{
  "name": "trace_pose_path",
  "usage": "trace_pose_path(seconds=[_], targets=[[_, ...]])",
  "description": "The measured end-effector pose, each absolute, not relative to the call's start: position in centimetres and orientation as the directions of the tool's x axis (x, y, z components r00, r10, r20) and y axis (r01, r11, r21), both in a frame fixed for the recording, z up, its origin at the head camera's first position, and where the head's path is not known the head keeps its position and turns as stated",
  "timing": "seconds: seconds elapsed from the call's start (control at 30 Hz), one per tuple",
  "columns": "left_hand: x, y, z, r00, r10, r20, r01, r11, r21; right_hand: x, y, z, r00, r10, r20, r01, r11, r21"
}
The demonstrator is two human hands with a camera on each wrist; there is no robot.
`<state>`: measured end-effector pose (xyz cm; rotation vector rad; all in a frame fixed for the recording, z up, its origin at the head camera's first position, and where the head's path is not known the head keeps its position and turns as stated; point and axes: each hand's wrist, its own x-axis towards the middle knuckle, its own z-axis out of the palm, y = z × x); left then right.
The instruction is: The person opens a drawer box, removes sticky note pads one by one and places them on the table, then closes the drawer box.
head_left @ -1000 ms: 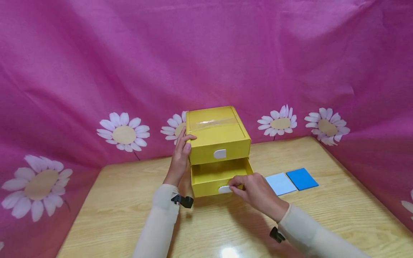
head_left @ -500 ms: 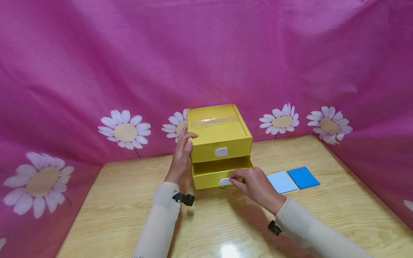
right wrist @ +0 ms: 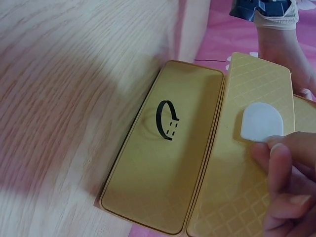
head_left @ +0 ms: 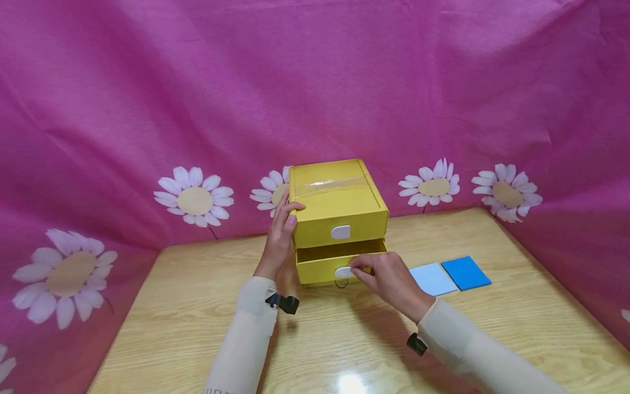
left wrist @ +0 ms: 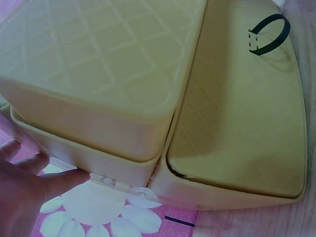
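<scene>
A yellow drawer box [head_left: 334, 200] stands on the table, a strip of clear tape across its top. My left hand [head_left: 278, 238] rests along its left side, one finger over the top edge. Below the upper drawer, a drawer [head_left: 320, 268] sticks out partway, its inside bare where it shows. My right hand [head_left: 391, 279] pinches the white tab [right wrist: 261, 122] on that drawer's front between thumb and finger. In the left wrist view, fingers [left wrist: 64, 180] lie straight against the box's side. The lowest front [right wrist: 158, 168] carries a black loop [left wrist: 271, 34].
A light blue square [head_left: 434, 279] and a darker blue square [head_left: 466, 272] lie on the wooden table [head_left: 197, 328], right of the box. A pink cloth [head_left: 315, 82] printed with daisies hangs behind and along both sides.
The pulled-out drawer has slid further into the box, with my right hand moving along on its tab. My left hand keeps its place on the box.
</scene>
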<state>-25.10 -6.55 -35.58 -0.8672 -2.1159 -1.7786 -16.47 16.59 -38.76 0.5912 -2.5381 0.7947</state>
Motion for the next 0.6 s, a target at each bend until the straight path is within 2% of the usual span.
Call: trace_pose_path(seconds=[0.6], targets=[[-25.1,-6.5,-35.7,-0.79,0.284,0.542,0.581,0.07,0.811,-17.8,16.6,-38.9,-0.821,-0.257,0.509,-0.494,0.767,-0.41]])
